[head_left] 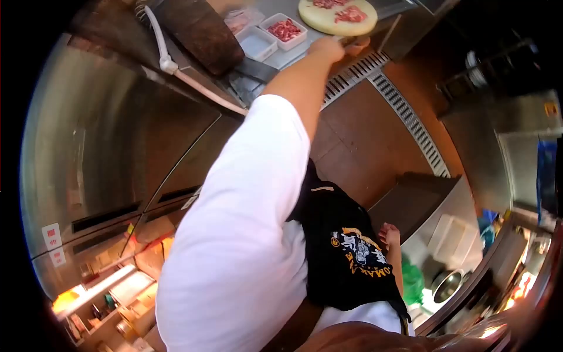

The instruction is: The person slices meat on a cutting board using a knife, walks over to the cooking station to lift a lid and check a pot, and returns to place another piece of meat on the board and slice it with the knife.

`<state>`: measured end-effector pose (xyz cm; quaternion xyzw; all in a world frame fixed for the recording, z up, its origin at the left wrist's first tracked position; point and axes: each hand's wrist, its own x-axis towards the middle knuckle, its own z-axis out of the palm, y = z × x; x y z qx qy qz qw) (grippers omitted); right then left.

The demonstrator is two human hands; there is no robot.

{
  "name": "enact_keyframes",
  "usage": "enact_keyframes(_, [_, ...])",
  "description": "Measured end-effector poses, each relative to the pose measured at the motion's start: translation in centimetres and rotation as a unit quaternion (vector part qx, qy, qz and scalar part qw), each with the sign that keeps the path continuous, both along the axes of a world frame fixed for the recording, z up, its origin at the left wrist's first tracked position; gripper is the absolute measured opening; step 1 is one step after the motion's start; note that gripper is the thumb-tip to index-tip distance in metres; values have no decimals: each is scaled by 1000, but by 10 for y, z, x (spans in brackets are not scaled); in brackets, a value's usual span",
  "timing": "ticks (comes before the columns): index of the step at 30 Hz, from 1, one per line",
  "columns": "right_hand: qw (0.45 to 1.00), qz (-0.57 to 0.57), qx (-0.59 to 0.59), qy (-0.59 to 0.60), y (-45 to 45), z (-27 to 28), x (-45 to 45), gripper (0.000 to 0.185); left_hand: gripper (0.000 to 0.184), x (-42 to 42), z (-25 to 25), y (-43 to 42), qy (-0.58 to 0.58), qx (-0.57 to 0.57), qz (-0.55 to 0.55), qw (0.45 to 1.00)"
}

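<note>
One head-worn fisheye view looks down from close above a white sleeve point(240, 182) toward the floor point(349, 155).

My feed came through as a fisheye circle with black corners, its rim bending the steel doors point(94, 170) into curves with smeared highlights. I saw warm glare glowing at the lower left along the lit shelf point(132, 287), and another hot patch at the lower right. The white sleeve point(240, 170) looked brightest, its folds nearly washed out. The brown floor point(343, 155) read dimmer, the upper right sank into shadow, and I found the apron's point(346, 252) small lettering soft.
</note>
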<state>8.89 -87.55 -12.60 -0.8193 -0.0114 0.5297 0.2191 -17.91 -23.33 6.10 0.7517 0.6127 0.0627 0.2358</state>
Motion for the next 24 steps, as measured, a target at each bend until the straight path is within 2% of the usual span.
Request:
enact_keyframes(1, [1000,6,1,-21,27,4,26,25,48,-23,-8,10,22,-21,56,998])
enact_keyframes(2, [1000,2,2,-13,50,-1,54,27,46,-50,-63,51,58,5,31,998])
enact_keyframes(3, [1000,15,-3,-14,78,-2,73,27,47,-70,-57,56,38,-35,119,992])
enact_keyframes(5, [996,28,64,-49,138,1,108,25,53,-93,-67,67,68,22,240,968])
enact_keyframes(7, [995,34,80,-48,214,0,132,25,58,-121,-124,102,41,63,261,962])
enact_keyframes(11, [996,60,69,5,339,-16,175,23,66,-125,-154,100,-31,112,285,951])
enact_keyframes(13, [985,159,63,-20,408,-20,192,25,66,-117,-154,81,-41,137,270,952])
enact_keyframes(15, [944,302,101,-89,497,6,195,27,65,-112,-155,68,-38,128,282,950])
enact_keyframes(17, [882,381,224,-166,595,2,212,28,64,-99,-156,61,-33,141,298,944])
enact_keyframes(18, [827,425,310,-199,652,22,207,27,63,-94,-156,64,-27,157,314,936])
enact_keyframes(19, [782,456,326,-271,711,31,205,28,63,-86,-155,66,-22,153,322,934])
enact_keyframes(20, [757,443,386,-286,765,49,192,28,61,-72,-153,67,-17,196,318,928])
enact_keyframes(21, [749,451,391,-288,818,72,176,30,60,-56,-149,71,-11,241,317,917])
enact_keyframes(22, [731,446,441,-267,870,78,164,30,54,-38,-142,79,-46,238,326,914])
enact_keyframes(24, [615,510,501,-331,969,81,141,34,50,6,-129,102,-65,228,363,901])
